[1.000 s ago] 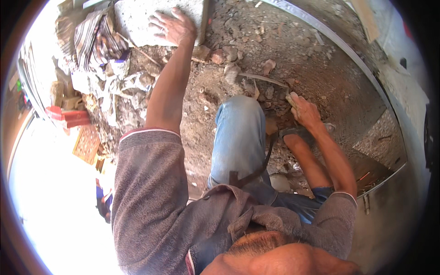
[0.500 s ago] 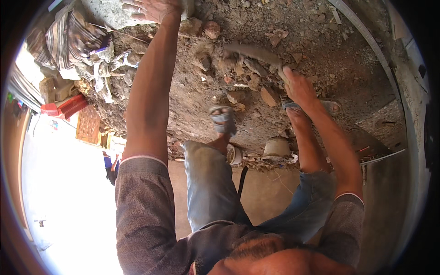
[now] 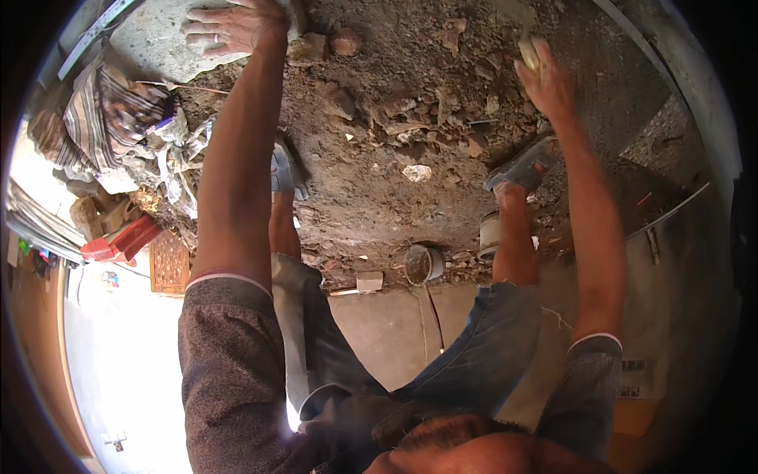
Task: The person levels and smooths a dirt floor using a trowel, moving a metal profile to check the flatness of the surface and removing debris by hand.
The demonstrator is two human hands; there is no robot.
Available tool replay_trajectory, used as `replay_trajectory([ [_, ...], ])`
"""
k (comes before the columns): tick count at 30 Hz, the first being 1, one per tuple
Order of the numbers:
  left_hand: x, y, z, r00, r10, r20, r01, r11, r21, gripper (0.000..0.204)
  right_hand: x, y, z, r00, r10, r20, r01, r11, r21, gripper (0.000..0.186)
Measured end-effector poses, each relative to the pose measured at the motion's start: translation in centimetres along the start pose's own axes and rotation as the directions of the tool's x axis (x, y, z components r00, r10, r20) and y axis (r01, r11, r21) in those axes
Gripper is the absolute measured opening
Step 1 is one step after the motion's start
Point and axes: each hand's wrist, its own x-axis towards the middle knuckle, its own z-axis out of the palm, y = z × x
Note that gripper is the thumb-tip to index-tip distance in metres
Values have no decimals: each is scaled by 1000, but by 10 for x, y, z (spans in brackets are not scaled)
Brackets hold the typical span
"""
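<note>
My left hand [image 3: 229,30] lies open on a pale grey slab [image 3: 158,35] at the far left, fingers spread, a ring on one of them. Out at the far right, my right hand [image 3: 546,83] is closed round a pale-handled tool [image 3: 528,54] above the dirt. The tool's far end is blurred, so its kind cannot be made out. Loose soil and broken rubble [image 3: 426,114] cover the ground between my hands. A rounded reddish stone [image 3: 345,42] sits just right of the slab.
My sandalled feet stand apart, the right sandal [image 3: 525,164] beside the rubble. Two buckets are behind them, one a grey bucket [image 3: 424,265] near the wall. Striped cloth [image 3: 110,118], plastic scraps and a red object [image 3: 122,239] lie left. A curved edge [image 3: 643,47] borders the right.
My right hand has swung away and to the right with the tool, off the rubble. My feet have shifted, the left one going left. The left hand stays on the slab.
</note>
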Motion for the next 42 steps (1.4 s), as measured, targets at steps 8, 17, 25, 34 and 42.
replay_trajectory([
  [8, 10, 2, -8, 999, -18, 26, 21, 993, -120, 70, -90, 54, 103, 935, 43, 351, -4, 994, -111, 62],
  [17, -6, 7, -16, 999, -13, 44, 15, 998, -63, 70, -127, 45, 73, 872, -111, 478, 202, 969, -144, 51],
  [25, -5, 12, -15, 996, 9, 92, -1, 996, -87, 72, -8, -72, 93, 968, -126, 217, 113, 991, 69, 42],
  [34, 10, -16, 2, 996, 62, 60, -50, 982, -182, 80, -107, -36, 100, 846, -250, 471, 456, 797, -395, 27],
  [42, 30, -23, -26, 912, 341, 227, -262, 911, -318, 91, 8, -159, 84, 817, -576, 24, 571, 802, -177, 32],
])
